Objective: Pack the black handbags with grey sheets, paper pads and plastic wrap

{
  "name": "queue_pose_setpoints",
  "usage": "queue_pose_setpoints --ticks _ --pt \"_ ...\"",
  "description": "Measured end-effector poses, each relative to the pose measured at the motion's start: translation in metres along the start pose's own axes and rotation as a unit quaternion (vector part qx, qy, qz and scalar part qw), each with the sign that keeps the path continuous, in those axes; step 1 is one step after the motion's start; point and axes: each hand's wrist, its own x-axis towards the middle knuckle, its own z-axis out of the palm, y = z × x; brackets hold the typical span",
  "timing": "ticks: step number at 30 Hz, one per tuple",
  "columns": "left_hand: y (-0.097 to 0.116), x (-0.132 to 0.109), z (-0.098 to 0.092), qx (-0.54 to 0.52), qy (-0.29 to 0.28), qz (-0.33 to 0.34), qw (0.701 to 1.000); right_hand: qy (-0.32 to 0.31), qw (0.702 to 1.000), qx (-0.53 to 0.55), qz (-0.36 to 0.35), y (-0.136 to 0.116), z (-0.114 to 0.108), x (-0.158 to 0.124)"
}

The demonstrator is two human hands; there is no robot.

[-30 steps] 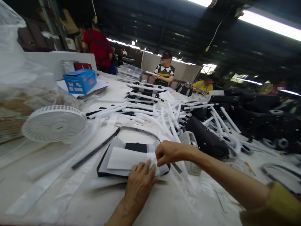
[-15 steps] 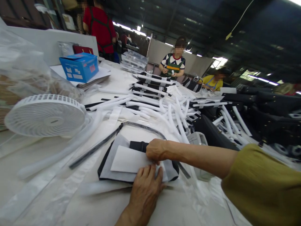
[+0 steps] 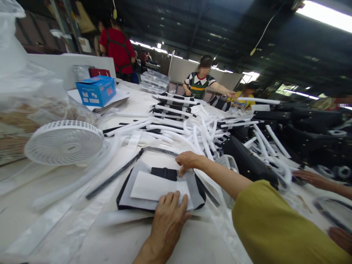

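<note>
A black bag piece [image 3: 122, 196] lies flat on the white table, with a grey-white sheet [image 3: 129, 190] and a white card [image 3: 148, 186] on top. My left hand [image 3: 170, 212] rests palm down over the card's lower right part, fingers spread. Above the right end of a black strap piece [image 3: 164, 173], my right hand [image 3: 188, 161] is bent, its fingers apart from one another, near a clear tape-like strip. Nothing held shows in it. Behind the bag piece a dark strap in clear wrap [image 3: 118, 172] curves around it.
A white fan [image 3: 66, 143] and a blue box [image 3: 96, 90] are at the left. White foam tubes [image 3: 203, 135] are heaped beyond my hands. Black bags [image 3: 244, 161] lie at the right. Another person's hands show at the right edge; a person across the table holds a white tube [image 3: 258, 100].
My right hand has lifted off the strap piece and moved up and away, its fingers opening. My left hand stays in place. The person across the table has stretched out an arm with a tube.
</note>
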Motion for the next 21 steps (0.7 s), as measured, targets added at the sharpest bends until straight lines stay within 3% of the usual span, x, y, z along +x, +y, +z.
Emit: queue_pose_setpoints --ticks 5,8,15,21 --pt "0.001 0.002 -0.004 0.001 0.007 -0.006 1.0 0.14 0.982 0.043 0.122 0.011 -0.001 -0.024" --pt "0.002 0.003 -0.008 -0.001 0.007 -0.005 1.0 0.198 0.965 0.093 0.144 0.003 0.011 -0.042" --pt "0.002 0.003 -0.011 -0.006 0.015 -0.011 1.0 0.2 0.954 0.19 0.12 -0.027 0.067 -0.051" --pt "0.003 0.004 -0.009 -0.007 0.011 -0.013 1.0 0.234 0.942 0.217 0.103 -0.025 0.057 -0.053"
